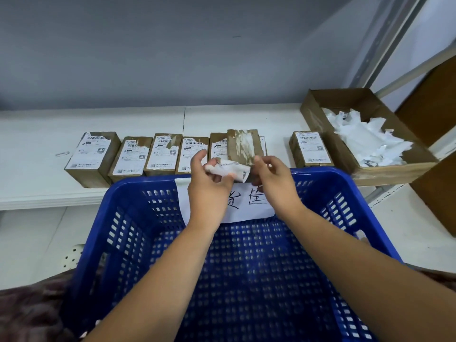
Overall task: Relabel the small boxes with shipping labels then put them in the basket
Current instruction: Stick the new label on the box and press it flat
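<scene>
While the right hand (pixel 274 180) grips the small brown cardboard box (pixel 243 144), probably light and stiff, by its near end, the left hand (pixel 209 186) pinches a flimsy torn white label (pixel 228 169).

Held forward side by side, left grip (pixel 209 180) pinches a peeled label (pixel 228 169), right grip (pixel 272 180) clasps a box (pixel 243 146).

I read 筐 handwritten on the white paper sign (pixel 256 214) on the far wall of the blue basket (pixel 145 181); the left hand (pixel 209 186) half covers its neighbour. The shipping labels (pixel 130 157) on the boxes (pixel 95 175) near the front edge of the tabletop (pixel 37 174) carry barcodes, but the print is too small for me.
</scene>
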Available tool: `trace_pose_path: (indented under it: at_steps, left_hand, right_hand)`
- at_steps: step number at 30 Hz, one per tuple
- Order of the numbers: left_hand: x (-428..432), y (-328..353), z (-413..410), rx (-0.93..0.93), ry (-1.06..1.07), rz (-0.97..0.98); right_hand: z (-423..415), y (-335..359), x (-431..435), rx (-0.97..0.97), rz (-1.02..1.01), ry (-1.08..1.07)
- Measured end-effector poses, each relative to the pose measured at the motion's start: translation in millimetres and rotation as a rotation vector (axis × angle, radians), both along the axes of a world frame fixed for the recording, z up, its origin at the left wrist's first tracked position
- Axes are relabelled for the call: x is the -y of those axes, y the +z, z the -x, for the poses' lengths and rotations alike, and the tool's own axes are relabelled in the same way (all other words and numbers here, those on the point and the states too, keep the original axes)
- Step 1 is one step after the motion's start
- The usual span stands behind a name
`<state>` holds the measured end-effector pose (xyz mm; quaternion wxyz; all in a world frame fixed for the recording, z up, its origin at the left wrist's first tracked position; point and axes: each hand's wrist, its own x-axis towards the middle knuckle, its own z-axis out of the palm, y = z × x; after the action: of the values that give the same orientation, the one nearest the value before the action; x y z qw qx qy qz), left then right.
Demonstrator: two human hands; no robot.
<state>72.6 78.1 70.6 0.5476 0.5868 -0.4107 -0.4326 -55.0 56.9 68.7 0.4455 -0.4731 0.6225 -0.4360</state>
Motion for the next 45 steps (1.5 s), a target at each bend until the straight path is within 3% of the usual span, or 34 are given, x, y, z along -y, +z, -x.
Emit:
trace_pose_path:
  at_steps: [4,9,15,23,32,38,42,45]
  left_hand:
    - [-16,6,10,0.111,-0.133,0.073]
    - [-37,20,20,0.145,-0.241,0.101]
    - [-40,45,21,0.153,-0.166,0.092]
    - [-36,69,45,-0.064,-0.379,-0.034]
    - [-24,82,58,-0.068,-0.374,-0.046]
    - [-20,84,60,0.175,-0.36,0.018]
    - [-14,81,69,0.406,-0.355,0.037]
    - [-5,78,81,0.479,-0.349,0.054]
  right_hand:
    - [-1,13,-20,0.382,-0.202,0.021]
    - [11,34,-28,0.477,-0.167,-0.045]
    - [37,53,-38,0.345,-0.044,-0.108]
    - [70,66,-55,0.081,0.149,0.103]
    - [93,73,-51,0.24,0.047,0.253]
    - [102,69,-43,0.105,-0.021,0.181]
    - [110,64,-41,-0.066,0.011,0.156]
    - [119,62,-34,-0.19,0.023,0.102]
